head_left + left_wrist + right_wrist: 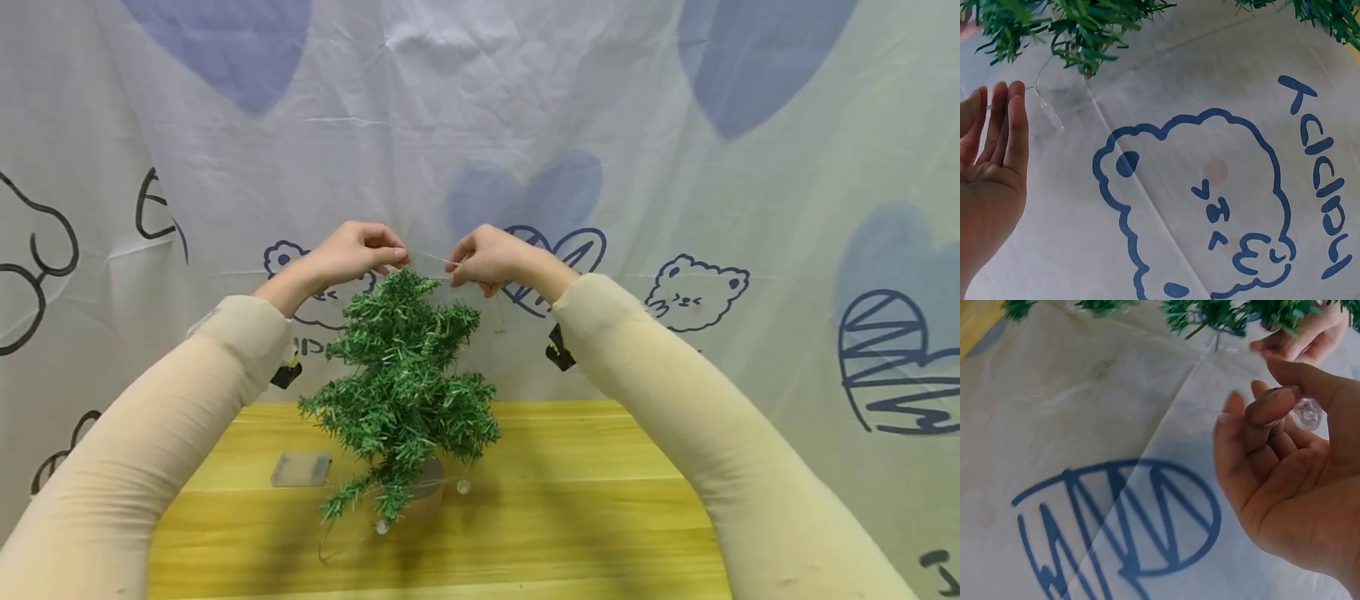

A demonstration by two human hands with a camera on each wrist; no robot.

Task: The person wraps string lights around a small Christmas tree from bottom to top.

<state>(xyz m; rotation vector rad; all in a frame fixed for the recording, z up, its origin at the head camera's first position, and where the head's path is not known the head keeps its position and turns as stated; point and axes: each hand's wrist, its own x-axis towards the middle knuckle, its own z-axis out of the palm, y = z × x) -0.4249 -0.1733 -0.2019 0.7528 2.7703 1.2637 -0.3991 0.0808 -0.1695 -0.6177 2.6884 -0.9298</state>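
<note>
While both arms reach forward over the surface (600, 508), the two hands meet near the top of a small artificial Christmas tree (401, 367), with a thin light string (444, 260) stretched between them. The left hand (363, 250) is just beside the tree's tip, its grip pinching the wire between thumb and fingertips; whether it touches the needles is hard to tell. From that wire a clear, elongated pendant (1052, 114) hangs just beside the fingers. The right hand (486, 257), a little apart from the tip on the right, pinches the string between thumb and curled forefinger, and a clear faceted ball (1307, 415) sits beside that thumb.

The tree stands upright in a round pot (426, 498) on the yellow wood-grain surface. Low down, one clear bead (463, 487) is right of the pot and another bead (382, 527) is by the lowest front branches. A flat translucent case (301, 469) lies left of the tree. Behind everything hangs a pale cloth (390, 150) printed with blue hearts and bear outlines.
</note>
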